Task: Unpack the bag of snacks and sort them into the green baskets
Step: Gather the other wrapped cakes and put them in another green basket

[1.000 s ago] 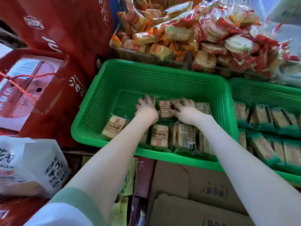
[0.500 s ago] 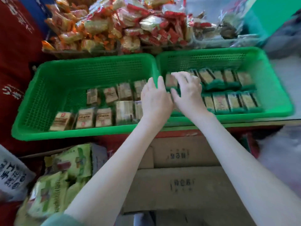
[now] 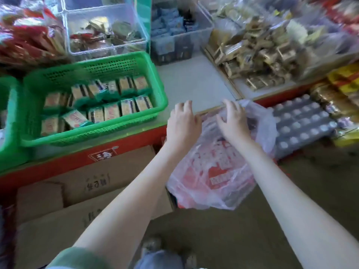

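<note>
The thin plastic bag (image 3: 219, 171) of red snack packets lies just under both hands, against the desk (image 3: 196, 84) edge. The green basket (image 3: 162, 105) sits to their left. The film looks soft, slippery and easily torn, so it is best held at the bunched mouth. Both forearms reach forward, hands close together. The right hand (image 3: 233, 122) curls its fingers into the film. The left hand (image 3: 183, 123) rests on the bag's left rim, and blur hides whether it grips.
</note>
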A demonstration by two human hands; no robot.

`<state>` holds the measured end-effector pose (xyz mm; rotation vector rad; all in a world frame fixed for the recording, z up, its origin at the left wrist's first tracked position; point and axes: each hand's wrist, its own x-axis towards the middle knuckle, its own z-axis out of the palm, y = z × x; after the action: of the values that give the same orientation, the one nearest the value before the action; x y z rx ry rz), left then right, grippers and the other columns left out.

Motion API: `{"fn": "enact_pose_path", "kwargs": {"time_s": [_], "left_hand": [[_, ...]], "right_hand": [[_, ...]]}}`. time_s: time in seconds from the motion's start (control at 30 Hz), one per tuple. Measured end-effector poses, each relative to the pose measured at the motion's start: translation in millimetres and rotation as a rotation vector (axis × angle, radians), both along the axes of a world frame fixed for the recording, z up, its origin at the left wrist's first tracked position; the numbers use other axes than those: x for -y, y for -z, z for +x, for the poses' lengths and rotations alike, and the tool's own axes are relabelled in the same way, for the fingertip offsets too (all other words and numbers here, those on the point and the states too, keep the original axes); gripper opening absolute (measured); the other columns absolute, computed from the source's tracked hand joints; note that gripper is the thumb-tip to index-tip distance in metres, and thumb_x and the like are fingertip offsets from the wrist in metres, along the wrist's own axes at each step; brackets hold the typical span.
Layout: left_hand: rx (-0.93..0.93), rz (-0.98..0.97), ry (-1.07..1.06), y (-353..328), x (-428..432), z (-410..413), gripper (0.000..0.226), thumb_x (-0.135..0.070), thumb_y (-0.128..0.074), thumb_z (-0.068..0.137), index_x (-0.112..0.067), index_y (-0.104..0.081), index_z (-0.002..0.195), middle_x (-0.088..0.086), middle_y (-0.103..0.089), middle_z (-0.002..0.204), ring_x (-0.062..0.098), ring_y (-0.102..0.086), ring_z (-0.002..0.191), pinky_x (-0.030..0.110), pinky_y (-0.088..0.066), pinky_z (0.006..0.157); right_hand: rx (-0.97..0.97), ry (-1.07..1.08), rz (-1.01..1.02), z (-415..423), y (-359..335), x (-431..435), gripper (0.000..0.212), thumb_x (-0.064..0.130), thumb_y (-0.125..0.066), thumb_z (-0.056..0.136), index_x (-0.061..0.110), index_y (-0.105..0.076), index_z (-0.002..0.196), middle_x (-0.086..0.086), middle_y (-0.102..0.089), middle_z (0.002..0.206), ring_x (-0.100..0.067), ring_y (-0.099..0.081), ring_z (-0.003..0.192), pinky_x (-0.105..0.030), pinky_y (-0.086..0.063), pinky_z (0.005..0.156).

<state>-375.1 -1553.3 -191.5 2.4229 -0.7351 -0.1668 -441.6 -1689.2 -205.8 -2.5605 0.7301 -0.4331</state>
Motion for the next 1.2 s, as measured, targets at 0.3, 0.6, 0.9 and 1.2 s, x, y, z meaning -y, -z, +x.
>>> {"fn": "enact_pose_path", "kwargs": {"time_s": [0.3,0.6,0.9,1.2], "left_hand": [[-0.018,0.083,0.082,16.2,190.9,9.9,0.060,-0.022,-0.046,0.097,-0.017,-0.021,0.152,0.017,-0.040,0.135,0.036,-0.042,0.119,0.042,-0.040,0.094],[0.048,0.148,-0.077,74.0,401.3,102.3,0.064,-0.029,-0.047,0.098,-0.025,-0.016,0.154,0.025,-0.021,0.153,0.040,-0.029,0.136,0.044,-0.028,0.110],[0.191,0.411,-0.222,86.8,482.9,139.1,0.061,-0.020,-0.048,0.094,-0.026,-0.022,0.150,0.019,-0.030,0.140,0.037,-0.031,0.125,0.048,-0.025,0.105],[0.238,0.400,-0.296,81.2,466.9,124.9,0.077,-0.004,-0.069,0.072,-0.026,-0.046,0.142,0.019,-0.054,0.098,0.033,-0.052,0.084,0.042,-0.044,0.078]], "right_hand": [[-0.010,0.170,-0.035,-23.0,13.6,183.7,0.061,0.011,-0.057,0.091,0.007,-0.031,0.146,-0.021,-0.037,0.142,-0.038,-0.035,0.122,-0.041,-0.028,0.101],[-0.044,0.182,-0.196,75.2,55.3,405.9,0.069,0.020,-0.057,0.091,0.011,-0.022,0.150,-0.019,-0.021,0.152,-0.037,-0.024,0.136,-0.047,-0.025,0.110],[-0.148,0.082,-0.210,117.1,61.0,486.0,0.069,0.025,-0.060,0.090,0.009,-0.024,0.146,-0.023,-0.044,0.130,-0.039,-0.040,0.118,-0.048,-0.038,0.096],[0.124,0.139,-0.166,96.6,55.1,471.1,0.065,0.015,-0.063,0.087,0.017,-0.036,0.146,-0.021,-0.050,0.118,-0.035,-0.046,0.105,-0.049,-0.043,0.090]]}}
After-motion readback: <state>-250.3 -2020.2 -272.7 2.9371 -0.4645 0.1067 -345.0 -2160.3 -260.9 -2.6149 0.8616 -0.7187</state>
